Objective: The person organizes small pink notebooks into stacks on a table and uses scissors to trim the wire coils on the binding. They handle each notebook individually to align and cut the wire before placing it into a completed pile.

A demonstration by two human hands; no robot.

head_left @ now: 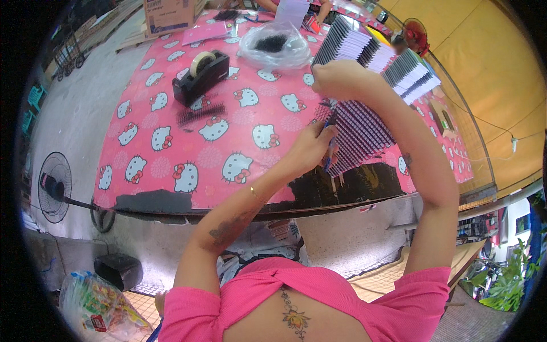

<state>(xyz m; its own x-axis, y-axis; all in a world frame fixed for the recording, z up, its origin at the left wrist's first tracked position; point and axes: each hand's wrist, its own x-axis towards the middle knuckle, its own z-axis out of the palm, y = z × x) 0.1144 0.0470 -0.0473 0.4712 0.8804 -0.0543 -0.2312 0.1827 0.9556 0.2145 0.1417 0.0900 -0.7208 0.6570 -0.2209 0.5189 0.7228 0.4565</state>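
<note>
My left hand (317, 143) is wrapped round a blue-handled tool (329, 162), by its look small pliers. The tool's dark tip points away from me, at the left edge of a fanned row of booklets (367, 134) with dark, coil-like edges. Farther off, my right hand (342, 78) is closed above the far end of that row. Its fingers are curled and mostly turned away, so whatever they grip is hidden. Just beyond it lean fanned stacks of white-paged booklets (345, 43) with dark bound edges, and another such stack (411, 75) lies to the right.
A black tape dispenser (202, 78) stands left on the pink patterned table (188, 142), beside loose black binding wire (200, 115). Behind are a clear bag (273, 44) of black pieces and a pink sheet (204, 33). Another person's arm (325, 10) shows across the table.
</note>
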